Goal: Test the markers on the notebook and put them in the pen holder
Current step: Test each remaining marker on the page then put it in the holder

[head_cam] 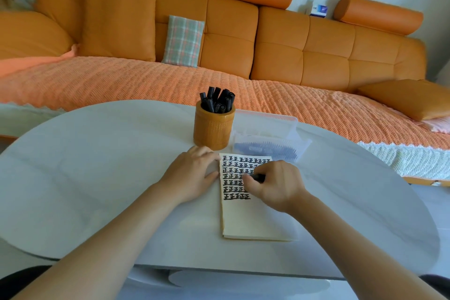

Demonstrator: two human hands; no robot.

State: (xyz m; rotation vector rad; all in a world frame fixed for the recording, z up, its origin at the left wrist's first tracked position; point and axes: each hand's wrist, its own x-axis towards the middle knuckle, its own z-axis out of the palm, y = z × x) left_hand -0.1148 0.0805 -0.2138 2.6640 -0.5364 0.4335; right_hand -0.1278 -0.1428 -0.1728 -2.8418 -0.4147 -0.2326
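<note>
A cream notebook [248, 219] lies open on the white table [97, 165], its upper half covered with rows of black marks. My right hand [275, 185] grips a black marker [258, 177] over the marked page. My left hand [192, 174] rests flat on the table with its fingers touching the notebook's left edge. Just behind the hands stands an orange pen holder [214, 129] with several black markers [218, 102] sticking out of it.
An open clear plastic case [267, 129] with a blue-printed lid lies to the right of the pen holder. An orange sofa [219, 44] with a plaid cushion [183, 41] runs behind the table. The table's front edge is near my forearms.
</note>
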